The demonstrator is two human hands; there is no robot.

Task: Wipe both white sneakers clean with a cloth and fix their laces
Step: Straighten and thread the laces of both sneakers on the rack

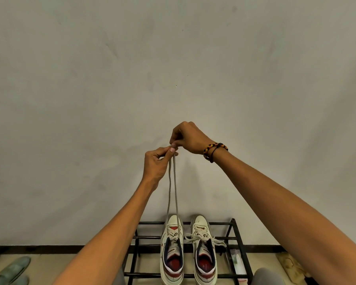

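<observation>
Lace ends of L sneaker drawn up taut, evened for tying.

Both on rack [232, 224] top bars, toes to rear edge: L sneaker [172, 251], R sneaker [203, 249] w/ loose laces [195, 238] splayed. Lace ends [174, 182] pinched at tips by left hand [156, 163] & right hand [186, 138], fingers curled, hands touching. No cloth seen. Floor: green slippers [12, 270] left. Wall [173, 58] behind; no obstruction.

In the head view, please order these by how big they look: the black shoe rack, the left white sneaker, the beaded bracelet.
1. black shoe rack, partly cut off by the frame's bottom edge
2. left white sneaker
3. beaded bracelet; it is nearer the camera, yet clearly looks smallest.
</observation>
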